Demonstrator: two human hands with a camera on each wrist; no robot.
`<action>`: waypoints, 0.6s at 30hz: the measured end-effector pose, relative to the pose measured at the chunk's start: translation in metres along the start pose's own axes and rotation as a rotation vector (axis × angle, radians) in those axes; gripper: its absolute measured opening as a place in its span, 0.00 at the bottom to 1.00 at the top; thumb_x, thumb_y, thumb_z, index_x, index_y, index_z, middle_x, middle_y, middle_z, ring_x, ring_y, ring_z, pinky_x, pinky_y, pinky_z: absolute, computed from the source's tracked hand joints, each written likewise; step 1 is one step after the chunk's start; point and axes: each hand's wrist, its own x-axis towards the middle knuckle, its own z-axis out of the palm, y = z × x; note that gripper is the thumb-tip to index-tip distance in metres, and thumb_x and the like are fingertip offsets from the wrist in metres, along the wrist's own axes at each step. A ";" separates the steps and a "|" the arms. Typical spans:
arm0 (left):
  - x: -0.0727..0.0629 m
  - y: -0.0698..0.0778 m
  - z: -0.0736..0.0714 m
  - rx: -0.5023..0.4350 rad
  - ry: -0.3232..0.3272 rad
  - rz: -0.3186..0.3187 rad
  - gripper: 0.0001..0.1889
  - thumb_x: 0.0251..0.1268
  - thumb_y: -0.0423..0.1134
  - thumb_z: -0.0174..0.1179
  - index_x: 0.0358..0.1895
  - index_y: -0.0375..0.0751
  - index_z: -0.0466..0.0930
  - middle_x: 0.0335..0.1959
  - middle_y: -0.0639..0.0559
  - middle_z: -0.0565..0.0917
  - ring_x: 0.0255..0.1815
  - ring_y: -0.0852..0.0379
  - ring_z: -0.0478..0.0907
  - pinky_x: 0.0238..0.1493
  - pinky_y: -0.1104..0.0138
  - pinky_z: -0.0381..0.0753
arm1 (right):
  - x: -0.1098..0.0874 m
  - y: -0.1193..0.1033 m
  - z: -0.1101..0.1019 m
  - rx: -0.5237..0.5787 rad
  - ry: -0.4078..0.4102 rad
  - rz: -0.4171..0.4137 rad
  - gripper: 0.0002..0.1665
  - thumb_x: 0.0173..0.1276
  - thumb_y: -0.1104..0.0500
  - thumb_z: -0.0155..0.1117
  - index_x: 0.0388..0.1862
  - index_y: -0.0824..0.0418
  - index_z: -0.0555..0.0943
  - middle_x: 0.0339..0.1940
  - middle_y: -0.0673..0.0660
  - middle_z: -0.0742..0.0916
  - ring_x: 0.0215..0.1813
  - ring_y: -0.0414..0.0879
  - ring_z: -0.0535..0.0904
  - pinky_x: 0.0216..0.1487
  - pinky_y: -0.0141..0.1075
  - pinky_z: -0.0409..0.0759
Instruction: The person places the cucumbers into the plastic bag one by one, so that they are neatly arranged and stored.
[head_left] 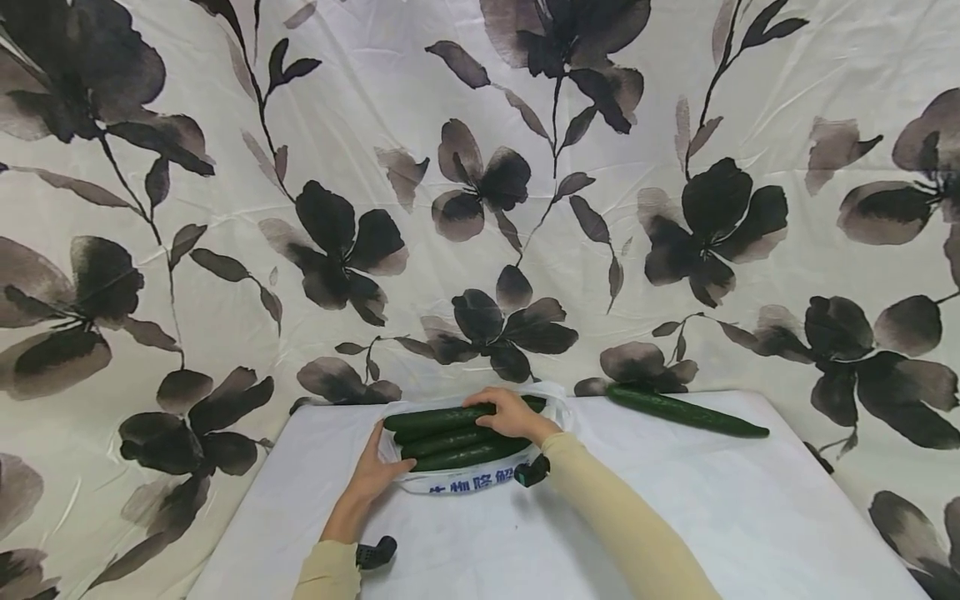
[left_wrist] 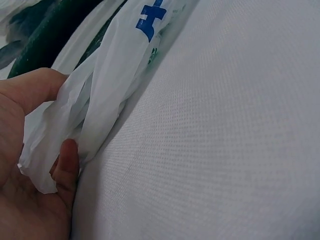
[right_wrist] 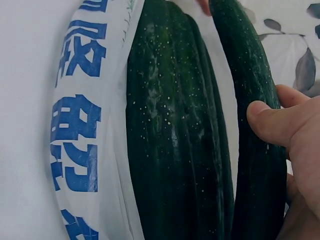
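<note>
A white plastic bag [head_left: 450,485] with blue printed characters lies on the table, its mouth spread around several dark green cucumbers [head_left: 472,456]. My left hand [head_left: 372,468] holds the bag's left end, thumb [left_wrist: 42,82] on the near side and fingers behind the crumpled plastic. With my right hand [head_left: 513,414] I grip the farthest cucumber [right_wrist: 260,170], thumb [right_wrist: 260,112] on one side and fingers around the other. In the right wrist view this cucumber stands slightly apart from the cucumbers [right_wrist: 172,120] beside it in the bag.
One more cucumber [head_left: 686,411] lies at the back right of the white-covered table [head_left: 637,467], outside the bag. Right behind the table's back edge hangs a cloth [head_left: 480,275] with dark flowers.
</note>
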 end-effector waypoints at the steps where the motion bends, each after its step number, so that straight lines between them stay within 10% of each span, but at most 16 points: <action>1: 0.000 0.000 0.000 -0.006 0.000 0.008 0.56 0.51 0.34 0.72 0.78 0.40 0.41 0.77 0.33 0.46 0.76 0.33 0.39 0.70 0.37 0.43 | 0.001 0.000 0.001 -0.001 0.002 0.001 0.21 0.65 0.65 0.67 0.57 0.55 0.82 0.54 0.50 0.84 0.57 0.47 0.77 0.58 0.44 0.75; 18: 0.001 -0.002 -0.001 0.028 -0.005 0.020 0.57 0.50 0.35 0.73 0.78 0.38 0.40 0.77 0.33 0.47 0.76 0.34 0.42 0.71 0.41 0.46 | 0.017 0.010 0.005 -0.049 -0.052 0.069 0.21 0.67 0.65 0.65 0.59 0.53 0.81 0.56 0.50 0.83 0.53 0.45 0.77 0.54 0.42 0.76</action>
